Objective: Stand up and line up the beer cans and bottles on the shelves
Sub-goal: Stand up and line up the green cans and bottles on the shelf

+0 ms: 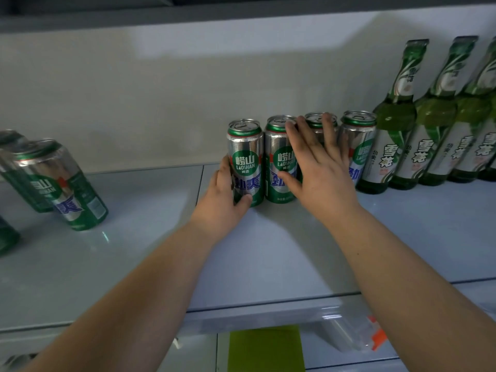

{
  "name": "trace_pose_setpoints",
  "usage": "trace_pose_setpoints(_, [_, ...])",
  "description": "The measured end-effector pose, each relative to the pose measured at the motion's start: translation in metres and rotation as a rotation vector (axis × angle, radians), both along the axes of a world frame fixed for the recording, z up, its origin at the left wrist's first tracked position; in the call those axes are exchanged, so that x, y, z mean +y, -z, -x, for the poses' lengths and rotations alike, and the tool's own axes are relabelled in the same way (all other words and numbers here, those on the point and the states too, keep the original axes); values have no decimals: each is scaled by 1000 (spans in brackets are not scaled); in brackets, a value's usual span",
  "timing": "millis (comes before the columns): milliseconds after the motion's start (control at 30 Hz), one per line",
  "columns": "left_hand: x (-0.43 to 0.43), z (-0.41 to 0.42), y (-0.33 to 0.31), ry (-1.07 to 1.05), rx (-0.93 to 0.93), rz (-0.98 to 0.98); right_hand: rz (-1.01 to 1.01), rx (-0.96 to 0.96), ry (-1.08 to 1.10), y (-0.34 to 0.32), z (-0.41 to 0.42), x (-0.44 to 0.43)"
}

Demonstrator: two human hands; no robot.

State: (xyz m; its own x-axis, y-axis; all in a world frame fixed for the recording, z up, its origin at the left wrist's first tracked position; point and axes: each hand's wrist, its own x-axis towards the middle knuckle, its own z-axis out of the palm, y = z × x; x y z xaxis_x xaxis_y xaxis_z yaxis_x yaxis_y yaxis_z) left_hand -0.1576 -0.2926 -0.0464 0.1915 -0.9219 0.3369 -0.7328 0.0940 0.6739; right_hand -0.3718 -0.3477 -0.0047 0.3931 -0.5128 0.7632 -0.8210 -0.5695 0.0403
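Observation:
Several green-and-silver beer cans stand upright in a row at the back of the white shelf (268,251). My left hand (222,200) grips the leftmost can (245,149) near its base, thumb in front. My right hand (319,167) lies flat with straight fingers against the second can (277,154) and the third can (318,122), partly hiding them. A fourth can (358,138) stands just right of that hand. Green glass beer bottles (394,124) stand in a row to the right. Two more cans (61,183) stand apart at the left of the shelf.
A white back wall rises behind the row. Another green can (6,234) shows at the far left edge. A lower shelf with a yellow-green card (265,347) and a clear plastic holder (349,331) lies below the front edge.

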Motion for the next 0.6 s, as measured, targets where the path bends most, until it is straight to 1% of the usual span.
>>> trace_pose_setpoints(200, [2, 1, -3, 7, 6, -17, 4, -7, -16, -1, 0, 1])
trace_pose_setpoints(333, [9, 6, -12, -8, -52, -22, 45, -18, -102, -5, -7, 14])
trace_pose_setpoints(400, [16, 6, -19, -30, -131, -23, 93, -11, -181, -6, -14, 23])
trace_pose_setpoints(467, [26, 3, -26, -64, -266, 17, 126, 22, -279, -6, -20, 31])
trace_pose_setpoints(600, [67, -7, -29, -178, -479, 113, 79, 80, -440, -6, -29, 45])
